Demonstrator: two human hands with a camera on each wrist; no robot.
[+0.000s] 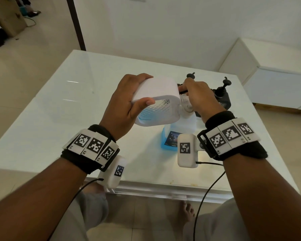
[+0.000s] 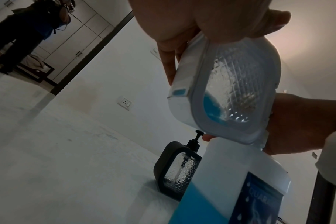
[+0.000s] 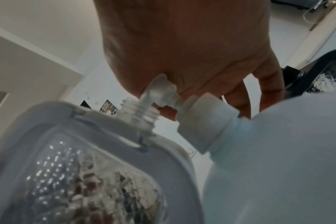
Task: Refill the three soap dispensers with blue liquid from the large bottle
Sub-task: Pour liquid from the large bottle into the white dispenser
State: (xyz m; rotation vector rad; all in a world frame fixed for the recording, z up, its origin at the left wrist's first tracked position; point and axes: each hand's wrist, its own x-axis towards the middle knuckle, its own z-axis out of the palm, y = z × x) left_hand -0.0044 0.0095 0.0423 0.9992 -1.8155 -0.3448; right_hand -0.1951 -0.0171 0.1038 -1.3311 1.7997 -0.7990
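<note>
Head view: glossy white table (image 1: 42,119), seemingly glass-topped.

Head looks down; wrist views upward, close.

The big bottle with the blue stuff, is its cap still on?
Yes, the right wrist view shows the white cap sitting on the big bottle.

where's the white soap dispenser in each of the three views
Head: the white soap dispenser sits mid-frame, tilted, gripped by the left hand.
Left wrist: upper right, its clear window faces the camera, a little blue liquid at the low corner.
Right wrist: lower left, threaded neck pointing up towards the right hand.
Shared landmark: the large bottle of blue liquid, standing just beside it.
</note>
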